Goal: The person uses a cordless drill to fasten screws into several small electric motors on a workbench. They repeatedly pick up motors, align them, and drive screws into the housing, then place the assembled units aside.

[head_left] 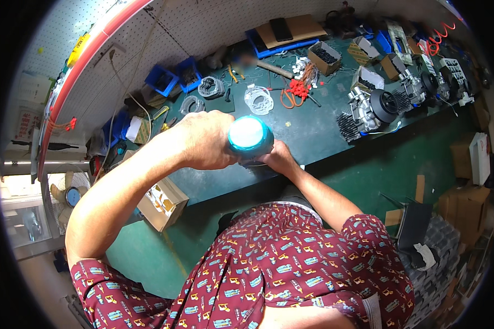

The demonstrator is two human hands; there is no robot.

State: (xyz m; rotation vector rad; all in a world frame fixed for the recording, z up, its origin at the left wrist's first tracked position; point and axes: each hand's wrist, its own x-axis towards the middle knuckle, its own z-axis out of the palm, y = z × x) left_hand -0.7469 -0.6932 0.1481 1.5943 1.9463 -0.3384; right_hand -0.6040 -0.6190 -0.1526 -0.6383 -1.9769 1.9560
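Left hand (206, 141) gripped teal power tool (250, 137) over green surface (324, 126); right hand (279, 157) pressed something hidden beneath, grip unclear.

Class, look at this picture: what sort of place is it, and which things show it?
Probably a small assembly workshop: a green workbench, a pegboard wall, blue parts bins and small engines.

The teal power tool (250, 137) covers what the right hand (279, 157) presses on the bench (324, 131); its front end is hidden, and small bench parts are too tiny to identify.
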